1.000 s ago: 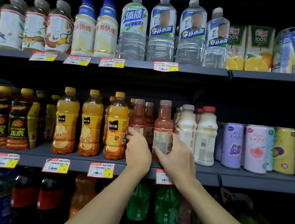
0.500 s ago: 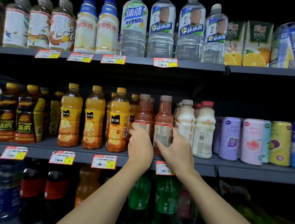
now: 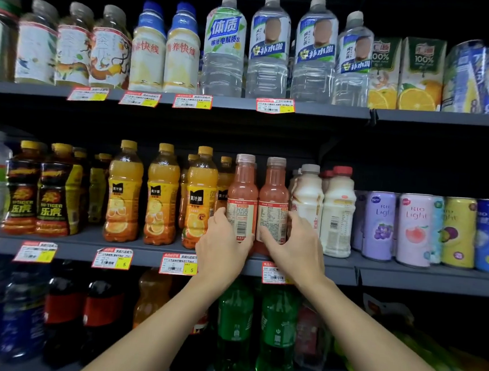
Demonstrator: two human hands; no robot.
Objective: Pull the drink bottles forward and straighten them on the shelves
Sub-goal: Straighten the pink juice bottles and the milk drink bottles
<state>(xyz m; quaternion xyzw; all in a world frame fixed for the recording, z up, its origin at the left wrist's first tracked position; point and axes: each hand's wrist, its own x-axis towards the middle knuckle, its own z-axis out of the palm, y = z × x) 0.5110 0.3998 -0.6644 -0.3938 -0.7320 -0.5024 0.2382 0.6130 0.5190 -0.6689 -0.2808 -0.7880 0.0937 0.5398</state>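
Two pink juice bottles stand upright side by side at the front of the middle shelf [image 3: 377, 278]. My left hand [image 3: 222, 247] wraps the lower part of the left pink bottle [image 3: 242, 194]. My right hand [image 3: 294, 246] grips the lower part of the right pink bottle [image 3: 273, 198]. Both bottles show their back labels with barcodes. Orange juice bottles [image 3: 162, 196] stand to their left and white milk-drink bottles [image 3: 338, 211] to their right.
Black energy-drink bottles [image 3: 38, 194] fill the left of the middle shelf, pastel cans [image 3: 414, 229] the right. The top shelf [image 3: 318, 110] carries tea, yoghurt-drink and water bottles [image 3: 268, 48] plus juice cartons. Green soda bottles [image 3: 233, 332] and cola bottles stand on the lower shelf.
The left pink bottle has come forward level with the right one. Both hands have slid lower on the bottles, and the view has shifted slightly.
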